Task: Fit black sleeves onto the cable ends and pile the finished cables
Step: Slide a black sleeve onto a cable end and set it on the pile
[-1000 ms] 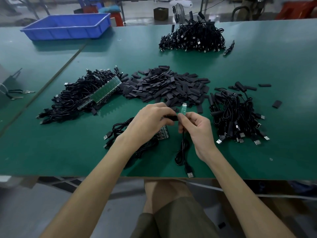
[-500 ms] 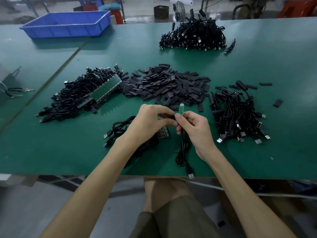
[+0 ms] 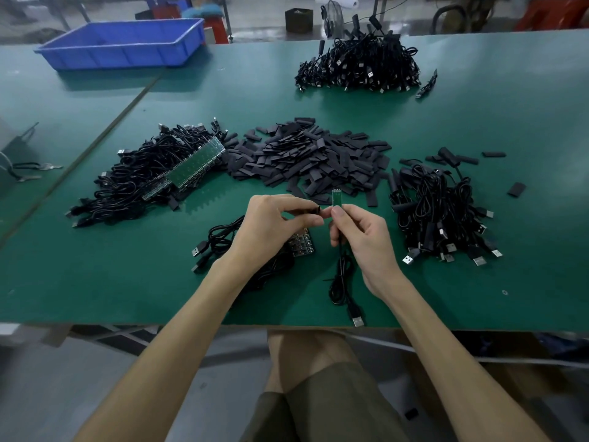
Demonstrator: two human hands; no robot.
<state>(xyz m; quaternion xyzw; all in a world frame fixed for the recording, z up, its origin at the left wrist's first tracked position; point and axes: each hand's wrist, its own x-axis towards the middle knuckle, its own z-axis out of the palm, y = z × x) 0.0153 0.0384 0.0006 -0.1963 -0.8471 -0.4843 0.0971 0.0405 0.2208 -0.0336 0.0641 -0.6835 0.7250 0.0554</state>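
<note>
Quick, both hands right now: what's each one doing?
Left hand: closed, pinching a short black sleeve.
Right hand: closed, pinching a thin black cable just below its small green board end.

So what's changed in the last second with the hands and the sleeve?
Little. The left hand has lifted its black sleeve slightly, toward the green board tip of the cable that the right hand pinches; the sleeve is not on yet. Both grips held, nothing let go. The sleeve heap and cable piles stayed put.
</note>
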